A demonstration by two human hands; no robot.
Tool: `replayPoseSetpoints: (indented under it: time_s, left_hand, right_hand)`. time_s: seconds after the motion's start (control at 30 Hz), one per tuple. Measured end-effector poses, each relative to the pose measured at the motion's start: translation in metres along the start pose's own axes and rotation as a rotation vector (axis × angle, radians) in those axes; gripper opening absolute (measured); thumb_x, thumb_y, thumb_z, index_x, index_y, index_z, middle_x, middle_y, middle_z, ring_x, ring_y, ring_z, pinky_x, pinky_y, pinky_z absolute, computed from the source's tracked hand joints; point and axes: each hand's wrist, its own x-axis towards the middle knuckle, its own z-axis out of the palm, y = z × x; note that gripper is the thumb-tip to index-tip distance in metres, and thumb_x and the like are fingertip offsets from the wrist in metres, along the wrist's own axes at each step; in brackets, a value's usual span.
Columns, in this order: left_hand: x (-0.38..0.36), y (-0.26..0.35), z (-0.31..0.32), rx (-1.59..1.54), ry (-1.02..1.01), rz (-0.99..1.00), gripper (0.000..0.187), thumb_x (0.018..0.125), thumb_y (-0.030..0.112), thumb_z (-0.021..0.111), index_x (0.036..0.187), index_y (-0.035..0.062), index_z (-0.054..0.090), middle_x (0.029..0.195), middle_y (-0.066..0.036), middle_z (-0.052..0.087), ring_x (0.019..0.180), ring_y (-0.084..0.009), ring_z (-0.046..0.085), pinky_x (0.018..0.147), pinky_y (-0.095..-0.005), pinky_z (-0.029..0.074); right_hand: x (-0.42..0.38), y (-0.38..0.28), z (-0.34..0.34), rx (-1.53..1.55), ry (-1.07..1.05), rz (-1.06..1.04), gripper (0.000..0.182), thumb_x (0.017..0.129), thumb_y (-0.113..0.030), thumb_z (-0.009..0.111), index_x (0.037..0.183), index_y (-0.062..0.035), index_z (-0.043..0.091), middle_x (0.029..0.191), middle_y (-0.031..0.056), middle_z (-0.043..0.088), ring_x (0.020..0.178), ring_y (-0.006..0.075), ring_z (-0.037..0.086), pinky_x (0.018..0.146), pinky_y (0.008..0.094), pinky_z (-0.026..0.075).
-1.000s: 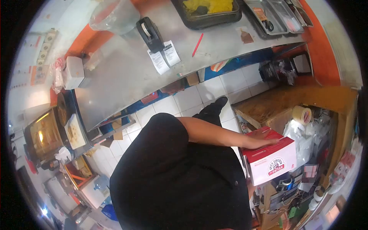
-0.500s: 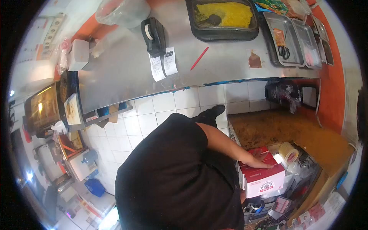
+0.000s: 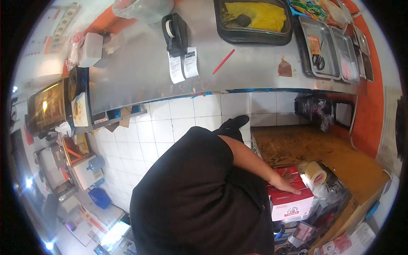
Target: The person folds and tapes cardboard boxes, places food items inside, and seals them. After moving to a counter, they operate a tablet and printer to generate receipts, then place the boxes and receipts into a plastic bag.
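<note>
Steel desk (image 3: 140,80) across the top, carrying, by size: black tray (image 3: 254,21) of yellow food, metal pan (image 3: 316,49) with scissors (image 3: 317,61), tape dispenser (image 3: 176,29) with two receipts (image 3: 182,66) hanging below, red pen (image 3: 223,61). White tiled floor (image 3: 170,127) beneath. Brown shelf (image 3: 297,146) at right. Red-and-white box (image 3: 291,204) at the shelf's near edge, among clutter, just beside a tape roll (image 3: 316,173). Right hand (image 3: 285,185) laid flat and open on the box's red lid, fingers spread toward the roll, gripping nothing. Left hand out of view, hidden behind the black shirt.
</note>
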Motion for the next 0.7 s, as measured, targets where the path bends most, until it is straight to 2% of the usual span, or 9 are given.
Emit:
replayPoseSetpoints:
  time_s: [0.13,0.23,0.33,0.53,0.57,0.67,0.7]
  left_hand:
    - [-0.015,0.011,-0.004,-0.006,-0.042,-0.019,0.143,0.064,0.098,0.046,0.159,0.0068,-0.01,0.162,-0.024,-0.02,0.147,-0.0446,-0.025,0.119,-0.0607,0.002]
    - [-0.011,0.008,-0.002,0.007,-0.035,-0.012,0.143,0.065,0.099,0.045,0.158,0.0037,-0.01,0.161,-0.025,-0.021,0.149,-0.0414,-0.02,0.12,-0.0599,0.002]
    - [-0.007,0.007,-0.005,-0.021,-0.064,-0.05,0.142,0.065,0.097,0.048,0.158,0.006,-0.01,0.162,-0.024,-0.021,0.15,-0.0396,-0.02,0.121,-0.0573,0.002]
    - [-0.011,0.008,-0.017,-0.063,-0.078,0.11,0.141,0.067,0.094,0.052,0.158,0.0074,-0.011,0.163,-0.023,-0.017,0.152,-0.0378,-0.013,0.123,-0.052,0.004]
    - [-0.018,0.013,-0.024,-0.034,-0.083,0.135,0.141,0.067,0.094,0.052,0.157,0.0079,-0.014,0.163,-0.022,-0.018,0.151,-0.0382,-0.015,0.124,-0.0497,0.002]
    - [-0.003,0.0,-0.009,-0.425,-0.033,0.436,0.047,0.097,0.042,0.063,0.127,0.0055,0.064,0.128,-0.007,0.063,0.107,-0.0179,0.06,0.096,-0.0389,0.05]
    - [-0.018,0.01,-0.014,-0.489,-0.098,0.45,0.052,0.095,0.043,0.065,0.131,0.0055,0.056,0.118,-0.008,0.064,0.108,-0.0199,0.061,0.095,-0.0381,0.05]
  right_hand:
    - [-0.009,0.023,0.006,0.0,-0.006,0.032,0.067,0.105,-0.05,0.038,0.151,-0.0011,0.034,0.146,0.0169,0.048,0.133,0.028,0.049,0.112,0.0426,0.04]
    - [-0.024,0.057,0.009,0.013,-0.013,0.091,0.067,0.105,-0.05,0.038,0.151,-0.001,0.034,0.146,0.0169,0.048,0.133,0.0279,0.049,0.112,0.0425,0.04]
    - [-0.04,0.085,0.01,0.032,-0.02,0.151,0.067,0.105,-0.05,0.038,0.151,-0.001,0.034,0.146,0.0169,0.048,0.133,0.0278,0.048,0.113,0.0424,0.04]
    - [-0.063,0.127,0.015,0.108,-0.065,0.23,0.067,0.106,-0.049,0.038,0.151,-0.0008,0.033,0.146,0.0168,0.048,0.134,0.0277,0.048,0.113,0.0423,0.039]
    - [-0.066,0.132,0.011,0.134,-0.055,0.228,0.067,0.106,-0.049,0.038,0.151,-0.0008,0.033,0.147,0.0168,0.048,0.134,0.0277,0.048,0.113,0.0422,0.039]
    - [-0.084,0.151,0.006,0.254,-0.021,0.206,0.067,0.106,-0.049,0.038,0.152,-0.0007,0.033,0.147,0.0168,0.048,0.134,0.0276,0.047,0.113,0.0421,0.039]
    - [-0.087,0.159,0.005,0.291,-0.012,0.197,0.067,0.106,-0.049,0.038,0.152,-0.0006,0.033,0.147,0.0168,0.048,0.134,0.0276,0.047,0.113,0.0421,0.039]
